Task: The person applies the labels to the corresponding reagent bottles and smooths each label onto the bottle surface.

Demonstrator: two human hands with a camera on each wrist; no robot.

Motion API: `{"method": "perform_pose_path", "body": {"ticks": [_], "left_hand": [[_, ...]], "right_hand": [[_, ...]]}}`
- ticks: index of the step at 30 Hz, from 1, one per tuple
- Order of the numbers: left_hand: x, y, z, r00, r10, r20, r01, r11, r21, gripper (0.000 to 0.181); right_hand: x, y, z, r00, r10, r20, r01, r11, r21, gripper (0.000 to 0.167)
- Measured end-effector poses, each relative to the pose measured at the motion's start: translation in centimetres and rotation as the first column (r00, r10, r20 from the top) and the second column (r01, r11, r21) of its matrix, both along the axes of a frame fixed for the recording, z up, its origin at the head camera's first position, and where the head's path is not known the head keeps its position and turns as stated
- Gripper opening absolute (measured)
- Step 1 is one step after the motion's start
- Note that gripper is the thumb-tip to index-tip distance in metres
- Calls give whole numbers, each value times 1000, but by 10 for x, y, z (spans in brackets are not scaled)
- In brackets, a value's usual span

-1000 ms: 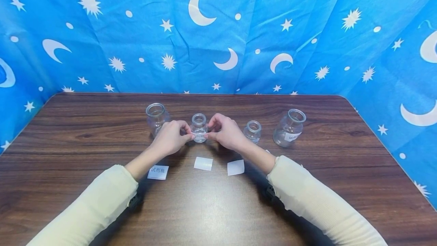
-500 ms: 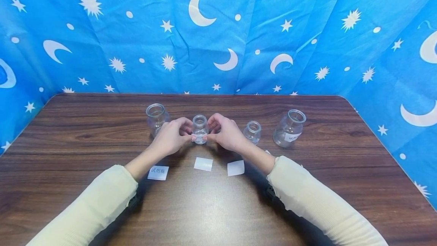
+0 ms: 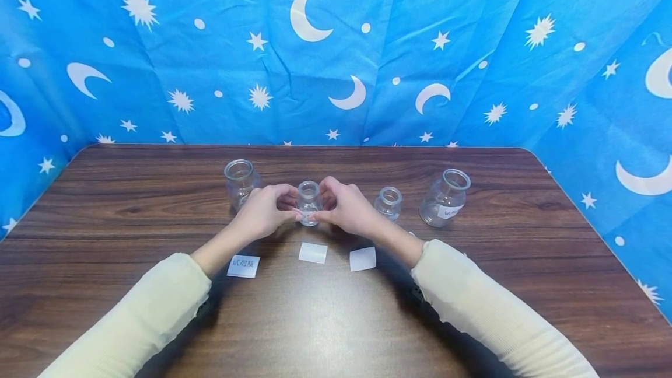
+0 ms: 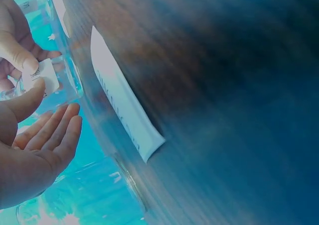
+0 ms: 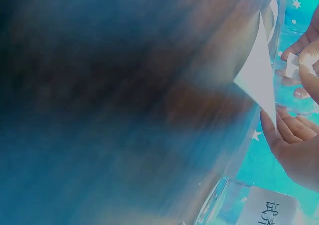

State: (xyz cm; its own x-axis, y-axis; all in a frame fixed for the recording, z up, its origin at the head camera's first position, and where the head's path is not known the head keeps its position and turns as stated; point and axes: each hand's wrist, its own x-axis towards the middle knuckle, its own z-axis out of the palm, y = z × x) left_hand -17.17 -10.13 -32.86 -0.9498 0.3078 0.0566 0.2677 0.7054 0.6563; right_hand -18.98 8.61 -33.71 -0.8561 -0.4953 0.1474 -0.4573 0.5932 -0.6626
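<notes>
Both hands are at a small clear glass jar [image 3: 308, 192] standing upright in the middle of the table. The left hand [image 3: 262, 213] has its thumb at the front and its fingers around the left side; the right hand [image 3: 349, 209] holds the right side likewise. A small white label [image 4: 48, 77] with dark writing lies against the glass, a thumb touching it in the left wrist view. In the right wrist view the label [image 5: 292, 66] is partly covered by the thumb. The hands hide the jar's sides.
A large jar [image 3: 240, 171] stands left. At right are a small jar [image 3: 388, 198] and a large labelled jar [image 3: 443, 197]. Nearer the front lie a written paper slip [image 3: 243, 266] and two blank-looking ones [image 3: 312, 252] [image 3: 363, 259]. A blue curtain [image 3: 336, 57] hangs behind.
The small middle jar has shifted slightly toward the front and right, both hands staying around it. The thumbs have moved slightly over the label's front. The other jars and slips have stayed put.
</notes>
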Motion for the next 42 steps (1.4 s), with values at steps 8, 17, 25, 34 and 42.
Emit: {"method": "perform_pose_path", "body": {"ticks": [8,17,25,34,42], "left_hand": [[0,2,-1,1000,-12,8,12,1000,17,37],[1,2,-2,1000,-11,16,11,1000,6,37],[1,3,-1,1000,-4,-9,4,1000,-7,35],[2,2,0,1000,9,-24,-9,1000,-2,32],[3,3,-2,999,35,-37,-35,999,-12,32]], "right_hand": [[1,2,0,999,28,-26,-28,1000,11,37],[1,6,1,996,82,-29,-83,996,-19,33],[1,8,1,993,109,-42,-109,994,1,30],[-3,7,-1,977,167,-134,-155,983,98,31],[-2,4,-1,971,171,-165,-144,976,162,34]]}}
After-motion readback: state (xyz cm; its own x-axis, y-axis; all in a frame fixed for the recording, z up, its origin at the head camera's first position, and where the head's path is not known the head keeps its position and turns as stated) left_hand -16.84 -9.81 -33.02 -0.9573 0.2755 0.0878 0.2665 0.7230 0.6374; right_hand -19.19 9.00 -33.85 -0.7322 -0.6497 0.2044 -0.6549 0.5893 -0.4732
